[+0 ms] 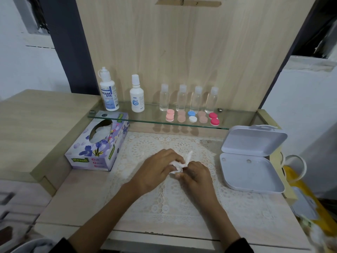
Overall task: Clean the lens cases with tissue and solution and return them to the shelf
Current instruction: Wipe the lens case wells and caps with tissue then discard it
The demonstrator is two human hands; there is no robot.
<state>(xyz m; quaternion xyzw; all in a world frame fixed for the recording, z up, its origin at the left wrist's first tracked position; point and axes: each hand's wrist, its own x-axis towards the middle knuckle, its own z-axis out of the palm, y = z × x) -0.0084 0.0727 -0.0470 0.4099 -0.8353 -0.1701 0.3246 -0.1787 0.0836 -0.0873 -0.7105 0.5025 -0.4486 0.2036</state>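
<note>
Nearest to me, in front of the glass shelf [155,116] and low over the lace mat [242,207] on the counter [76,194], the person's two hands meet around one crumpled tissue [177,164]. The left hand [158,167] has its fingers curled over the tissue, so its grip is closed on it. The right hand [197,175] pinches the same tissue from the other side. I cannot tell if a lens case is inside the tissue, because the fingers and paper hide it.

Below the left end of the shelf stands one tissue box [98,148], with paper showing in its opening. Below the right end lies one white hinged box [249,172], open and with nothing visible in it.

On the front of the shelf I count five lens cases [192,116] in a row: one pink, one peach, one blue and white, one more peach, one red. All have their caps on.

Behind them, at the back of the shelf, are four clear small bottles [164,98]. At the left are two white ones, a larger solution bottle [108,92] and a smaller solution bottle [136,95]. Both are closed.

I judge the work is in a wiping step. Which of the five cases are already clean, the view does not show.
</note>
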